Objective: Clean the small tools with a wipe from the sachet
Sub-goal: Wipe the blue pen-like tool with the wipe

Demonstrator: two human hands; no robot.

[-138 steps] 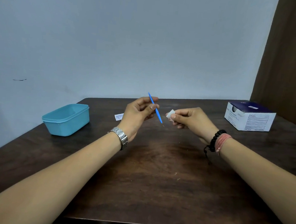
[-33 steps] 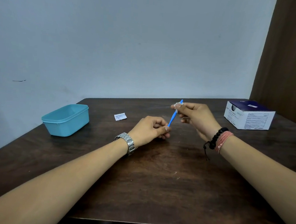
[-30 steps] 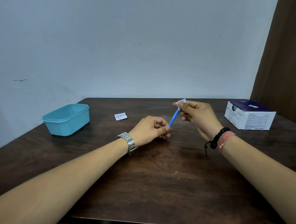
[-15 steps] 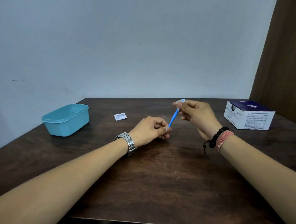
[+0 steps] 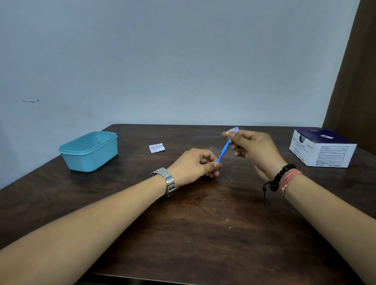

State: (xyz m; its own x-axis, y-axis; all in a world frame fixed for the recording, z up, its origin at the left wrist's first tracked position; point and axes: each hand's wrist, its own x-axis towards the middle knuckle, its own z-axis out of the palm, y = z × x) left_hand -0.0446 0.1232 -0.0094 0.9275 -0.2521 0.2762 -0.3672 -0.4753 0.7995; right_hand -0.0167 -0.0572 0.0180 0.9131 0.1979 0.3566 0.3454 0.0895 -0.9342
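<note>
A thin blue tool (image 5: 223,151) slants up over the middle of the dark wooden table (image 5: 198,242). My left hand (image 5: 195,166) pinches its lower end between thumb and fingertips, just above the tabletop. My right hand (image 5: 256,149) pinches a small white wipe (image 5: 233,131) around the tool's upper end, which shows blue through the wipe. A torn white sachet (image 5: 157,147) lies flat on the table, behind and to the left of my left hand.
A light blue plastic tub (image 5: 89,150) stands at the table's left edge. A white and dark blue cardboard box (image 5: 321,150) sits at the far right. A pale wall rises behind the table, and a brown panel stands at the right.
4.6 s ago my left hand held the tool high and the right held the wipe apart from it. The tool now leans the other way, wipe on its top end. Hardly any motion in the last second.
</note>
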